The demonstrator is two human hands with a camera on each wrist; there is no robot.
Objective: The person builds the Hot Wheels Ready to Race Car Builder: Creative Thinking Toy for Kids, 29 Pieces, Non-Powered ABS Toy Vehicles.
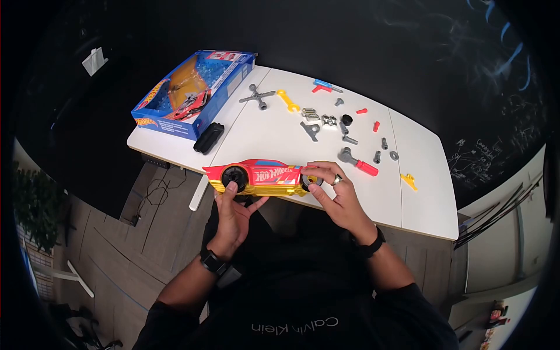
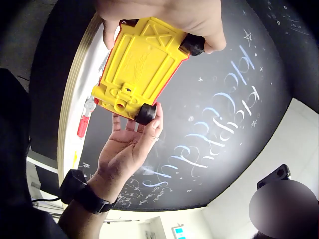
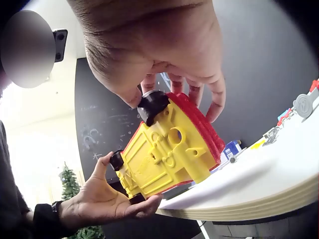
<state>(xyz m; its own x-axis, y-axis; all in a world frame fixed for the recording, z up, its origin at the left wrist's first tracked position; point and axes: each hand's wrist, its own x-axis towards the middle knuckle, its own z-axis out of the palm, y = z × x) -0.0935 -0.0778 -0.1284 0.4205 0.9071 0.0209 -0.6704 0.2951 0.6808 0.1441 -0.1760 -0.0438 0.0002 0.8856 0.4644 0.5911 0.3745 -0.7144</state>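
Note:
A red toy race car (image 1: pixel 269 176) with a yellow base is held off the table's near edge, its side facing up in the head view. My left hand (image 1: pixel 232 217) grips the rear end, thumb against the black rear wheel (image 1: pixel 234 172). At the front end, my right hand (image 1: pixel 344 201) pinches around the front wheel (image 3: pixel 153 106), with its thumb on the wheel and fingers over the red body. Both wrist views show the yellow underside (image 2: pixel 142 64), with a round hole near the front.
On the white table (image 1: pixel 256 140) lie a red-handled hammer (image 1: pixel 359 162), a yellow wrench (image 1: pixel 288 100), a grey cross wrench (image 1: pixel 257 97), a blue-red toy screwdriver (image 1: pixel 324 86), and several bolts and small parts. A blue open-front box (image 1: pixel 195 93) and a black piece (image 1: pixel 209 138) stand at left.

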